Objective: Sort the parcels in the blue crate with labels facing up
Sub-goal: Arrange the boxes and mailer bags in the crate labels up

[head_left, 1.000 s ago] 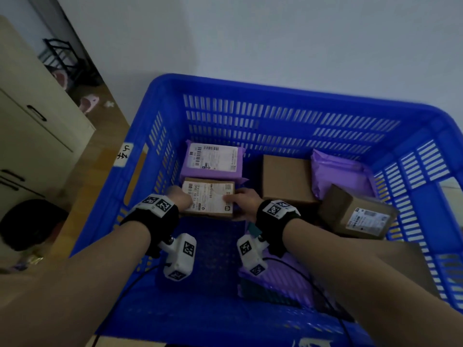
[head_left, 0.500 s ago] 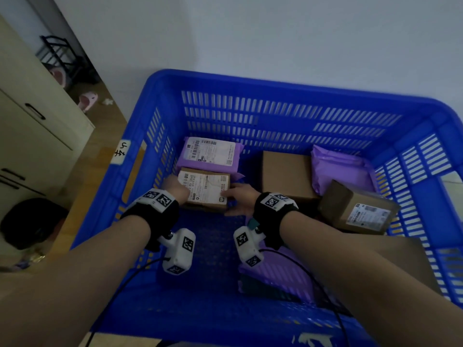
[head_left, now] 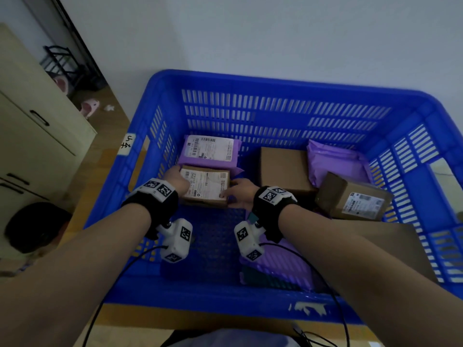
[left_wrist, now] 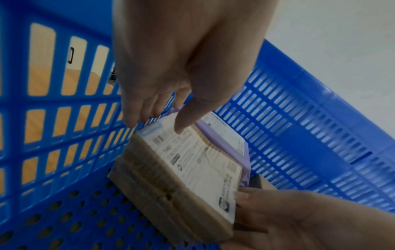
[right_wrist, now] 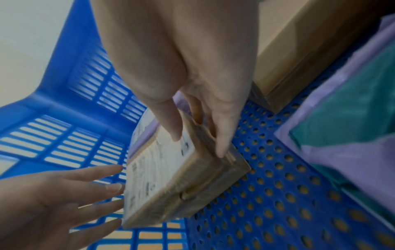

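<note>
A small cardboard parcel (head_left: 204, 187) with its white label up lies in the blue crate (head_left: 275, 81), left of middle on the floor. My left hand (head_left: 175, 182) touches the parcel's left end with straight, spread fingers (right_wrist: 102, 187), thumb resting on the label. My right hand (head_left: 241, 194) grips the right end, thumb on top and fingers down the side (right_wrist: 221, 145). Just behind it lies a purple mailer (head_left: 210, 150), label up. The parcel's far edge meets that mailer (left_wrist: 226, 143).
A plain brown box (head_left: 283, 169) shows no label. A purple mailer (head_left: 335, 164) lies behind a tilted box (head_left: 353, 196) whose label faces me. Another purple-and-teal mailer (head_left: 275, 271) sits under my right forearm. A cabinet (head_left: 37, 136) stands left of the crate.
The parcel has slid a little away from me, up to the labelled purple mailer, with both hands following. The other parcels have not moved.
</note>
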`<state>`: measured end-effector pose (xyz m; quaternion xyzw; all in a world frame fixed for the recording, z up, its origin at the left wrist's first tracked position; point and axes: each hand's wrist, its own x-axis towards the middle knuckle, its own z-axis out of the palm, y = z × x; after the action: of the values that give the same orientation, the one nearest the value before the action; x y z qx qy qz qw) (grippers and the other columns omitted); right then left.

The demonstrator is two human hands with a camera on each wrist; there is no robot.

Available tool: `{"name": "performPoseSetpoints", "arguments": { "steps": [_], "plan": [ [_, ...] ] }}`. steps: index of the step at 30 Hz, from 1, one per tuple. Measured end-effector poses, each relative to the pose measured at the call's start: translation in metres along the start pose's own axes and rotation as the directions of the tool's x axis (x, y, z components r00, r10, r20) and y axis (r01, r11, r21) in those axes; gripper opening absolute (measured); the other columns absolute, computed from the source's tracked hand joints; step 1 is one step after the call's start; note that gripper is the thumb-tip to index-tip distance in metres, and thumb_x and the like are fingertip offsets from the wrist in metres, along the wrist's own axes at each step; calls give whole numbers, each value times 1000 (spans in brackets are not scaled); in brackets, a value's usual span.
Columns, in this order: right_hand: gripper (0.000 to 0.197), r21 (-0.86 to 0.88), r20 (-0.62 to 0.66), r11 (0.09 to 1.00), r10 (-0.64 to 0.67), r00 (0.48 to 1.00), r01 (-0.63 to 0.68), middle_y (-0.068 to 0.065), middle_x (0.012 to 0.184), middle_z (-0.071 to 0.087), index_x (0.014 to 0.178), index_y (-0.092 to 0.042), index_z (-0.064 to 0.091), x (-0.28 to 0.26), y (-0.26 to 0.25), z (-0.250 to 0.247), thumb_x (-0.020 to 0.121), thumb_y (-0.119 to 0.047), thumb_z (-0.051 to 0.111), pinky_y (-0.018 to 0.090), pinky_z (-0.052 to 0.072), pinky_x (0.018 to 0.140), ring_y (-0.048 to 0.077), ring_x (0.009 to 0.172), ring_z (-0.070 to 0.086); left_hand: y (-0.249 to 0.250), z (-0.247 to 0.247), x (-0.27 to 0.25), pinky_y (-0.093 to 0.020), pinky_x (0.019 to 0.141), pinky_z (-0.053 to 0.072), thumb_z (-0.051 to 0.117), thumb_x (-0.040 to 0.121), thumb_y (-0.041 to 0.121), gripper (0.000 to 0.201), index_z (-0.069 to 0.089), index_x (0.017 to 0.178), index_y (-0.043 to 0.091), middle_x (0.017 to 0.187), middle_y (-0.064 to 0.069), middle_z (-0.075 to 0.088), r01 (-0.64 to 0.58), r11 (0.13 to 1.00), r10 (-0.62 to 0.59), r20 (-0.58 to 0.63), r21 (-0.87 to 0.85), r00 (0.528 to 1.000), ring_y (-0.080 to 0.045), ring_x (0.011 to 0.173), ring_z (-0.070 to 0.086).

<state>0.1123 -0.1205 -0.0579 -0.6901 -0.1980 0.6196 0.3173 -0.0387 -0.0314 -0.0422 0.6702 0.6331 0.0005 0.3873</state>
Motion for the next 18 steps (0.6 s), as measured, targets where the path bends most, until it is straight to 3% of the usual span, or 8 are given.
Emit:
{"name": "performPoseSetpoints", "arguments": {
  "steps": [2,4,7,11,13,15,16,18],
  "plan": [
    [36,-35,-3,999,14,1000,-14,16,133,56,128,-4,54,-4,-4,-4,92,3,51,32,52,77,17,81,59,2,-4,-3,-33,96,44,51,86,-1,42,53,128,3,129,-17,58,-10,1000,10,-2,23,1000,-30,118,56],
    [37,-57,14,998,33,999,-32,14,134,55,131,-5,51,-11,-9,-10,94,0,49,36,48,94,22,95,60,5,-6,-6,-33,95,44,51,87,1,37,57,124,2,127,-18,59,-27,998,27,-8,58,1000,-31,118,56],
    [41,-94,-3,995,37,999,-37,12,138,49,135,-5,47,-21,-14,-18,94,-5,54,39,45,101,31,121,53,12,-9,-12,-34,92,45,51,88,3,32,62,118,1,122,-20,61,-47,994,50,-25,94,998,-32,115,58],
    [45,-160,-31,987,0,1000,-5,16,131,53,135,-6,45,-31,-20,-33,92,-10,58,38,48,98,29,119,54,35,-14,-14,-35,95,44,54,88,4,35,60,122,3,126,-19,59,-28,998,34,-128,50,991,-34,117,55],
    [43,-159,-60,987,-25,998,15,13,111,58,134,-8,46,-39,-25,-48,92,-11,57,35,51,85,23,98,59,55,-11,-14,-32,101,40,53,89,6,35,62,123,7,132,-14,57,-100,993,106,-113,59,988,-30,122,52],
    [38,-135,-89,991,-30,996,18,9,94,56,129,-8,47,-49,-29,-65,93,-10,57,34,49,72,18,78,55,72,-6,-15,-30,102,39,56,88,8,32,63,120,6,132,-12,57,-186,979,188,-23,82,982,-28,123,51],
    [36,-136,-82,991,-13,997,1,9,90,55,127,-10,47,-54,-29,-72,93,-11,57,36,49,71,20,78,55,76,-4,-15,-29,100,40,59,88,11,32,63,119,4,130,-12,58,-191,975,188,39,113,981,-28,122,52],
    [40,-176,-22,983,55,998,-58,11,99,55,132,-10,44,-61,-27,-78,94,-12,56,41,49,79,27,97,55,75,-5,-18,-31,92,43,63,87,18,38,59,121,1,127,-15,58,-136,958,103,138,251,985,-30,117,55]
  ]
}}
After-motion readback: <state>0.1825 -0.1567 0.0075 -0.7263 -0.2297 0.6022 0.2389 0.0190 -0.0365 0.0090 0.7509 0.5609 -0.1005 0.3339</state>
